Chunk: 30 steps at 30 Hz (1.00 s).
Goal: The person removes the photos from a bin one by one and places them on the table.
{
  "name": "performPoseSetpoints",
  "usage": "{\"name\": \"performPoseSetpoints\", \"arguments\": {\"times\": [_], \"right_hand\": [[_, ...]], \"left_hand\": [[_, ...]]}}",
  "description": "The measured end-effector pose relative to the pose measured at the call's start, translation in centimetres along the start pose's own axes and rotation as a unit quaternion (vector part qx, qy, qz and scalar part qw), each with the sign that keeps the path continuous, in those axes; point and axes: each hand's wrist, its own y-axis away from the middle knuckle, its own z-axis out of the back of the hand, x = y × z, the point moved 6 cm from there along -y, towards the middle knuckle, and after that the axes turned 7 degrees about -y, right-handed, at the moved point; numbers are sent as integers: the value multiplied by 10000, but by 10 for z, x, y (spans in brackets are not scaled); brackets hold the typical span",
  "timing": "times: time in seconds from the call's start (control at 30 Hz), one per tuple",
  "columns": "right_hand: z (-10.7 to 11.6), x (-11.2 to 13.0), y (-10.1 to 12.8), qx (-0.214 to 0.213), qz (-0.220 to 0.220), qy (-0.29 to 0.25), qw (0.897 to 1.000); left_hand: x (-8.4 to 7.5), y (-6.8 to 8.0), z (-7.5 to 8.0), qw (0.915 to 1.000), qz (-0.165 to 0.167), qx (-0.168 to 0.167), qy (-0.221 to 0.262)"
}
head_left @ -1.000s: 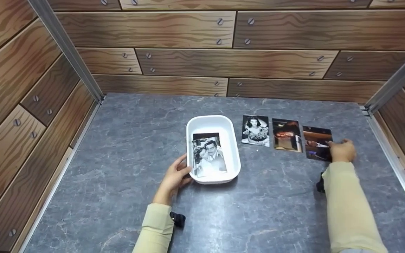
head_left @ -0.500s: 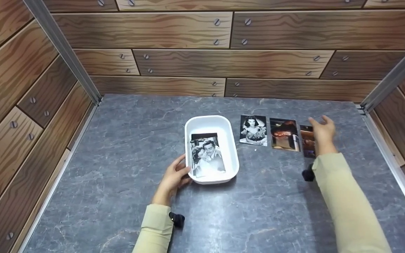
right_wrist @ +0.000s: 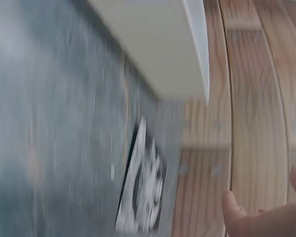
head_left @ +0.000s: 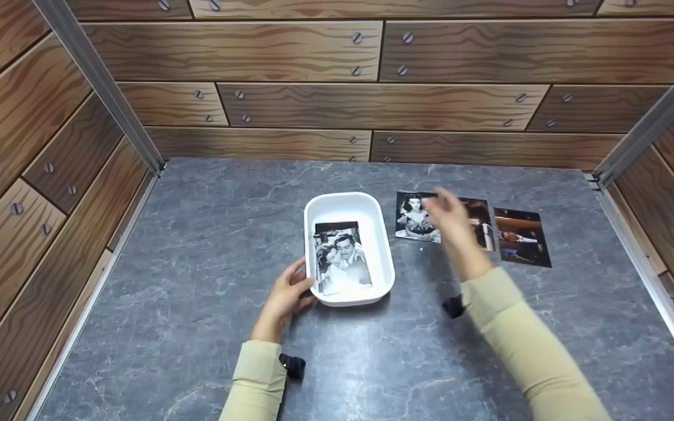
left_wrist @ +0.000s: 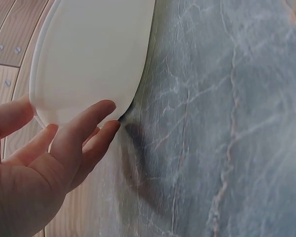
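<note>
1. Resting on a grey marbled table [head_left: 196, 280], a white tray [head_left: 348, 202] holds one black-and-white photo of a couple [head_left: 341, 257]. No brand, label or writing can be read on any of the things.
2. Left hand [head_left: 286, 295]: it sits at the tray's near left corner, forearm in a pale sleeve coming up from below. In the left wrist view the fingers [left_wrist: 84, 133] are nearly straight and lie against the tray's outer wall [left_wrist: 89, 54], thumb spread apart on the other side; the hand touches the tray and does not curl round it.
3. Right hand [head_left: 451, 219]: blurred, it hangs above the table over a row of three photos to the right of the tray. Its fingers look spread and loose, gripping nothing. In the right wrist view only fingertips [right_wrist: 234, 210] show at the lower right corner, bare.
4. Row of photos, flat on the table, just beside one another: a black-and-white portrait [head_left: 412, 216] nearest the tray; a dark reddish photo [head_left: 480, 219] in the middle, largely hidden behind the right hand; a dark colour photo [head_left: 521, 237] farthest right, lying free.
5. Wood-patterned walls [head_left: 372, 76] with printed screw heads enclose the table on three sides.
</note>
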Motion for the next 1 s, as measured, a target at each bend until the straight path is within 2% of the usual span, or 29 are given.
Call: {"name": "performPoseSetpoints", "arguments": {"times": [0.13, 0.23, 0.4, 0.53, 0.67, 0.8, 1.0], "right_hand": [[-41, -11, 19, 351, 231, 446, 9981], [-68, -20, 32, 607, 286, 581, 9961], [-97, -44, 49, 873, -11, 266, 9958], [-109, -67, 59, 945, -557, 291, 9935], [-115, -82, 62, 985, -910, 670, 9887], [-119, -87, 60, 946, -1056, 1146, 9832], [-122, -99, 54, 751, -1143, 1416, 9804]], "left_hand": [[2, 0, 0, 10000, 22, -26, 9], [1, -1, 0, 10000, -10, -41, 22], [-2, 0, 0, 9999, -98, -32, 35], [-1, 1, 0, 10000, -60, -5, 34], [-1, 1, -1, 10000, -52, -6, -21], [-1, 0, 0, 10000, -22, -53, -54], [0, 1, 0, 9999, 82, -63, -136]]}}
